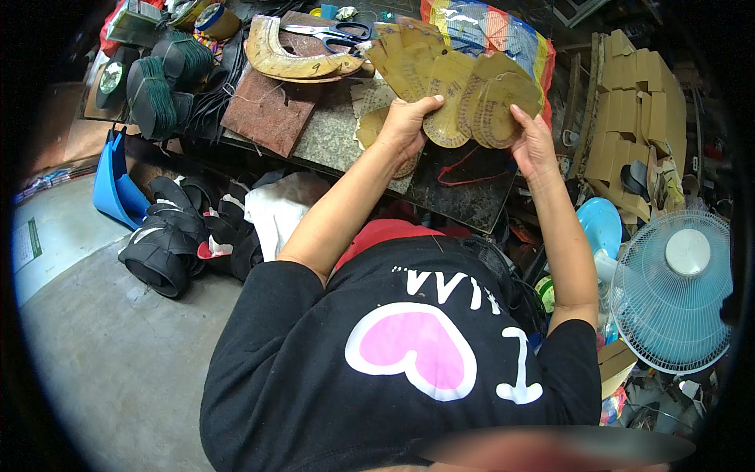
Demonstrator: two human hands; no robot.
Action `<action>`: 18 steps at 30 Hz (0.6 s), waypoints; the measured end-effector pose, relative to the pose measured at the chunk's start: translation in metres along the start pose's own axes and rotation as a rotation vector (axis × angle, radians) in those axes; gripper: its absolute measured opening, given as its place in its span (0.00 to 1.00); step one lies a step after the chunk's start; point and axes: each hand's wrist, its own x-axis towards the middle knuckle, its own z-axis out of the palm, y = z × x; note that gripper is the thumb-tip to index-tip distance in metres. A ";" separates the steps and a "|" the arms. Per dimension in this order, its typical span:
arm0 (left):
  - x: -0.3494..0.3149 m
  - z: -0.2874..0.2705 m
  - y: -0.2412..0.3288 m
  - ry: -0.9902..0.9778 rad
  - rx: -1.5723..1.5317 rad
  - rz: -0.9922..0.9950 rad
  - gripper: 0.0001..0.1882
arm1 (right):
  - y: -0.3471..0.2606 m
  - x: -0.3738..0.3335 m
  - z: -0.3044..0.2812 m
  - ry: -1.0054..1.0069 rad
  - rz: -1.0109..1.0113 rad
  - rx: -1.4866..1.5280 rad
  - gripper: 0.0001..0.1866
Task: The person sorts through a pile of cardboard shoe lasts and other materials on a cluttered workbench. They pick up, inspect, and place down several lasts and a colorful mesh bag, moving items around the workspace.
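Both hands hold a fanned-out set of yellowish, translucent flat templates (pixel 450 90) with rounded ends and dotted marks, raised over the workbench. My left hand (pixel 405 126) pinches the left part of the fan, its thumb lying on top. At the right edge, my right hand (pixel 535 143) grips the outermost template between thumb and fingers; the fingers behind are partly hidden. Beneath the fan, a thin red cord (pixel 472 179) lies looped on the dark bench top. Left of the fan rest U-shaped yellowish templates (pixel 271 57) and scissors (pixel 326 33) with dark blue handles.
A reddish-brown board (pixel 271 106) lies on the bench. Black bundles tied with green cord (pixel 151 98) stand at its left end. Black curved pieces (pixel 169 236) are piled on the floor below. At right are cardboard boxes (pixel 629 118) and a caged fan (pixel 668 303).
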 end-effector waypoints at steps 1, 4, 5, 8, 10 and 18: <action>-0.001 0.002 -0.001 -0.003 0.006 -0.006 0.21 | 0.003 -0.001 0.003 -0.004 0.006 -0.016 0.22; -0.003 0.005 -0.003 -0.065 0.029 -0.008 0.21 | 0.007 0.000 0.009 -0.002 0.004 -0.066 0.23; -0.002 0.006 -0.002 -0.046 -0.050 -0.027 0.21 | 0.007 0.001 0.009 0.010 -0.008 -0.085 0.24; 0.000 -0.002 0.007 0.017 -0.198 -0.135 0.21 | -0.001 0.002 0.005 0.056 -0.088 -0.118 0.25; 0.000 -0.005 0.010 0.009 -0.084 -0.072 0.20 | -0.006 0.003 0.000 0.068 -0.112 -0.104 0.25; 0.000 0.000 0.003 0.000 0.009 -0.024 0.20 | -0.006 0.002 -0.003 0.008 -0.033 -0.023 0.25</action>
